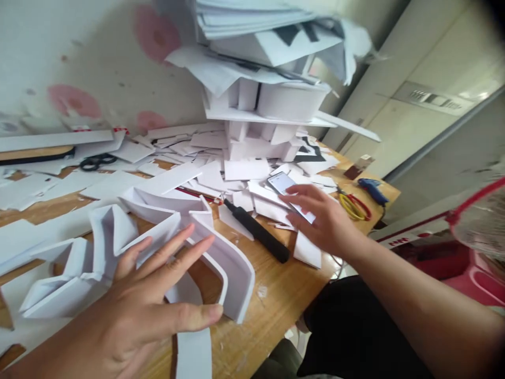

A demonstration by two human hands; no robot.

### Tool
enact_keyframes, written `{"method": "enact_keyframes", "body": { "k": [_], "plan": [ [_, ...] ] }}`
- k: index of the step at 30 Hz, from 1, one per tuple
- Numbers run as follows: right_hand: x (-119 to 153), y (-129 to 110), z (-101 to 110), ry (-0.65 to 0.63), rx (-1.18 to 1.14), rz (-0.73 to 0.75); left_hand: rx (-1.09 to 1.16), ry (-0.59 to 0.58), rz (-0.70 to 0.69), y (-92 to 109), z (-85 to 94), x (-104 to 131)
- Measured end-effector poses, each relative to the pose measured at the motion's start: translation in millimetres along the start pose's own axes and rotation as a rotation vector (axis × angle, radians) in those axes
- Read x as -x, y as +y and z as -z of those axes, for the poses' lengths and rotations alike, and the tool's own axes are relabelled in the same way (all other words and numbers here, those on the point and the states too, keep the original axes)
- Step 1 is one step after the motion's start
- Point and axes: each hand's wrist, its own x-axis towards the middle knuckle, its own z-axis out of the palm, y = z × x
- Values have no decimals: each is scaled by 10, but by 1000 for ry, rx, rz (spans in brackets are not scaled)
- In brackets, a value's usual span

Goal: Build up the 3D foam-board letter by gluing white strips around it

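My left hand (158,295) is spread over a white foam-board structure (232,263) with curved and zigzag walls, its fingers apart and holding nothing. The thumb tip lies at the lower end of a curved wall. Over on the right, my right hand (315,218) reaches over a phone (284,184) with a lit screen; thumb and fingers are apart, and the hand covers part of the phone. Whether the fingertips touch the screen cannot be made out. A black-handled tool (260,234) lies on the wooden table (256,326) between my two hands.
Behind stands a tall stack of white board pieces (268,100). Scraps of white board cover the table's back. Black scissors (98,161) lie at left. Yellow-and-red pliers (353,205) and a blue tool (373,191) are near the right edge. A pink container (473,279) stands beyond it.
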Motion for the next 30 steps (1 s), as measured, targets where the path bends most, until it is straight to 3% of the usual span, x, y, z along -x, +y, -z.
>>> {"method": "enact_keyframes", "body": {
  "k": [2, 4, 7, 11, 15, 19, 22, 27, 30],
  "plan": [
    [-19, 422, 228, 126, 166, -340, -28, 7, -65, -46, -31, 15],
    [6, 910, 456, 229, 292, -579, -72, 5, -122, -101, -52, 36],
    [120, 1576, 684, 212, 398, -855, -108, 5, -126, -155, -59, 52],
    [278, 2118, 671, 73, 400, -1047, -140, -50, -102, -140, -29, 63],
    [320, 2304, 588, 67, 357, -1099, -163, -88, -78, -143, -26, 100],
    [321, 2248, 683, 181, 282, -1075, -143, -58, -96, -171, -63, 111],
    [361, 2012, 814, 305, 173, -990, -125, -92, -50, -81, -33, 57],
    [554, 1146, 969, 494, -175, -711, -96, -280, 75, 136, 130, -90],
    [732, 521, 1013, 509, -300, -559, -10, -385, 96, 144, 185, -140]
  ]
}}
